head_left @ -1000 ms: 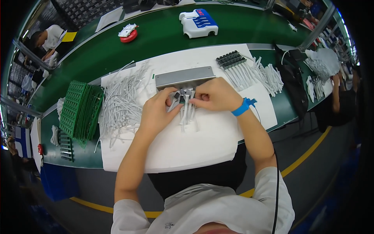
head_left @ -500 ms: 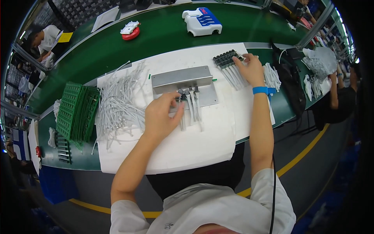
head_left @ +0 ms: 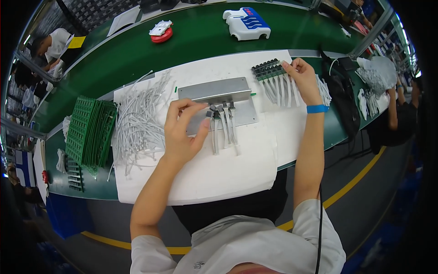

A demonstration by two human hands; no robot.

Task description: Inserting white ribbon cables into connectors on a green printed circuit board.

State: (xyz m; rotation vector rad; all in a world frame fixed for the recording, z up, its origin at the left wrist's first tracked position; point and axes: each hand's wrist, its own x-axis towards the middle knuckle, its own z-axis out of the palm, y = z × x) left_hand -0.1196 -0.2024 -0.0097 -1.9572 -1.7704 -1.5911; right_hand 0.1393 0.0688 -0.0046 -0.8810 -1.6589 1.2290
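The left hand (head_left: pixel 182 132) is held with thumb and forefinger spread apart, just beside the short cables (head_left: pixel 225 130), whose dark plugs are set on the metal bracket (head_left: pixel 214 90). The right hand (head_left: pixel 303 81) is placed at the right end of a row of black plugs (head_left: pixel 268 71); whether it is gripped cannot be told. White paper (head_left: pixel 246 169) is spread beneath.

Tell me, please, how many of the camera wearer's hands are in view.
2: the left hand beside the cable ends at the metal bracket, the right hand by the black connectors' right end. Neither is hidden.
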